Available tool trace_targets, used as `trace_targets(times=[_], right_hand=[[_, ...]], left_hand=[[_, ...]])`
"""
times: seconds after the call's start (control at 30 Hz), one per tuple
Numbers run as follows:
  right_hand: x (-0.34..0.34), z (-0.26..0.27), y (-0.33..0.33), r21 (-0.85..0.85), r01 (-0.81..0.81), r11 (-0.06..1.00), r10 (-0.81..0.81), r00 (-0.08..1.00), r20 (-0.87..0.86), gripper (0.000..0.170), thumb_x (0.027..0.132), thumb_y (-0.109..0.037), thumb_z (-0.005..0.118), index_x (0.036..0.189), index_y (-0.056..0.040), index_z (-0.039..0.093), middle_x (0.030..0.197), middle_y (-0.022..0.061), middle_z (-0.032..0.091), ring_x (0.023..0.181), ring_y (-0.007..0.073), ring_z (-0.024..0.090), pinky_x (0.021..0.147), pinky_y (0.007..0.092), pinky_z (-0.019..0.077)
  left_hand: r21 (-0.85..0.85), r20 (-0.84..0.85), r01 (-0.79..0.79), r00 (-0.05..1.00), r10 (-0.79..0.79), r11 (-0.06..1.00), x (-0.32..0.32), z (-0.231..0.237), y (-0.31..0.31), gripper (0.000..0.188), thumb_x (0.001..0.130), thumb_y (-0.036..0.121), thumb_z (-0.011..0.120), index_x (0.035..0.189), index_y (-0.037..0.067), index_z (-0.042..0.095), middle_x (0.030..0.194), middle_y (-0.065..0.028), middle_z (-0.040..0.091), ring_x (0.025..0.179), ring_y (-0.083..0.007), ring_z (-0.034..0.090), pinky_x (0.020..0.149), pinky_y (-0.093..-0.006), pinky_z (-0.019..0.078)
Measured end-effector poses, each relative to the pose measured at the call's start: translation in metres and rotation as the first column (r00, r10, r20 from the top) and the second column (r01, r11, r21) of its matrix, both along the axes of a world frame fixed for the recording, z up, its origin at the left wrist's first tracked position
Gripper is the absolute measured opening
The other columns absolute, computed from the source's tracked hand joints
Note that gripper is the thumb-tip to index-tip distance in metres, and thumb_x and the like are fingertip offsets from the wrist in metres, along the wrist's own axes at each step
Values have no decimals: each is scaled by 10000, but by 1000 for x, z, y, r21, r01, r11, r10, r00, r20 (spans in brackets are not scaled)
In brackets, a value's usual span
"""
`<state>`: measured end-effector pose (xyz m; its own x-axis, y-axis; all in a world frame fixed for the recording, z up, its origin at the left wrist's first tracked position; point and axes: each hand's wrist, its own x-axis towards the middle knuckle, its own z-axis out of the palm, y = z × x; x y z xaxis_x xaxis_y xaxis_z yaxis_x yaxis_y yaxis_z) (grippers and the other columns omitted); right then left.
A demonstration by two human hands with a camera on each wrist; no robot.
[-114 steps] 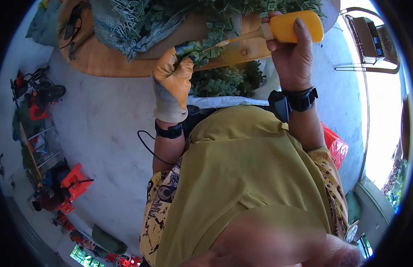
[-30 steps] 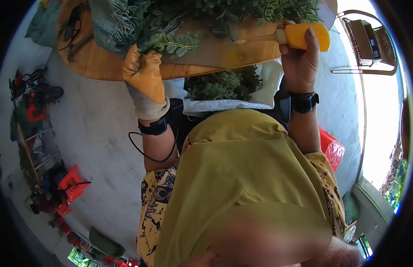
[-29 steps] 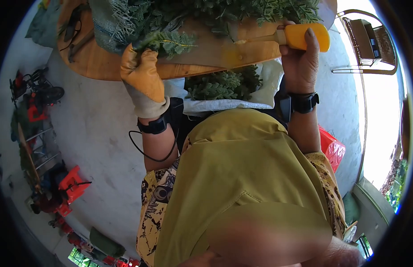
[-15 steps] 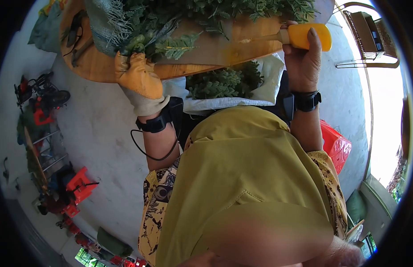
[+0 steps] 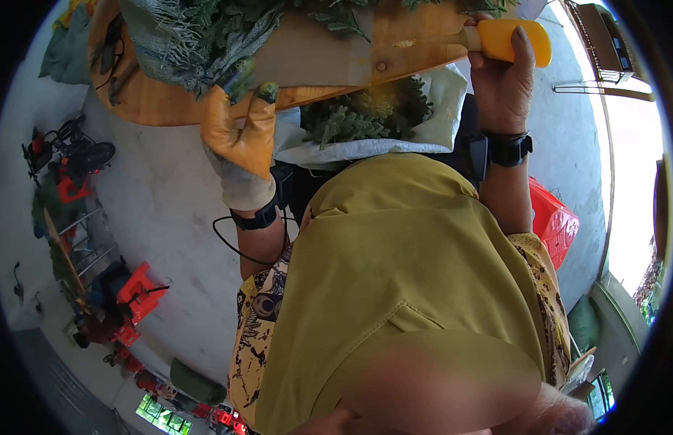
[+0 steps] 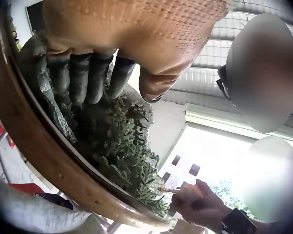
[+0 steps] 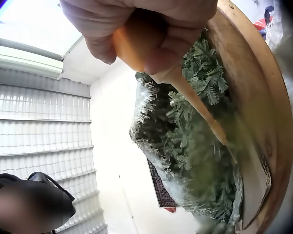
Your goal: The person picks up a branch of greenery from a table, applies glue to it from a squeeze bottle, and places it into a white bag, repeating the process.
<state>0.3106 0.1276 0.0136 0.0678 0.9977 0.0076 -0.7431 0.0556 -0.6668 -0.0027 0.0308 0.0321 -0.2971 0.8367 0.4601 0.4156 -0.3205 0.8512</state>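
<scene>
My left hand (image 5: 238, 138), in an orange-palmed glove with dark-stained fingertips, is at the near table edge beside a woven sack (image 5: 155, 43). Its thumb and fingers are apart with nothing between them; in the left wrist view the gloved fingers (image 6: 95, 75) extend over fir branches (image 6: 122, 136). My bare right hand (image 5: 502, 87) grips a yellow-orange squeeze bottle (image 5: 514, 41) on its side. The bottle's long tapered nozzle (image 5: 431, 41) points left over the tabletop, glue-like residue at its tip. In the right wrist view the nozzle (image 7: 200, 107) overlaps the greenery.
The rounded wooden table (image 5: 155, 109) carries the fir pile, a flat cardboard sheet (image 5: 318, 58) and dark tools (image 5: 119, 76) at left. Against the apron, below the table edge, a white sack (image 5: 351, 151) holds fir sprigs (image 5: 365, 119). A red plastic stool (image 5: 554, 221) stands at right.
Earlier the nozzle tip was at a fir sprig in the left hand; the hand then carried the sprig left. Now its fingers have opened and the sprig is gone. The right hand still holds the bottle.
</scene>
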Motion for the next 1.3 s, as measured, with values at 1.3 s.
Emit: trace_targets(times=[1.3], right_hand=[[78,-65,-53,-153,145,978,-153,987,-40,506,907,-270,684,1265,0,450,1243,242,561,1179,359,543,681,268,522]], left_hand=[[-640,652,423,740,163,641,8,-67,-40,193,947,169,518,1045,44,627,916,-53,668,759,-146,621,622,-268,479]])
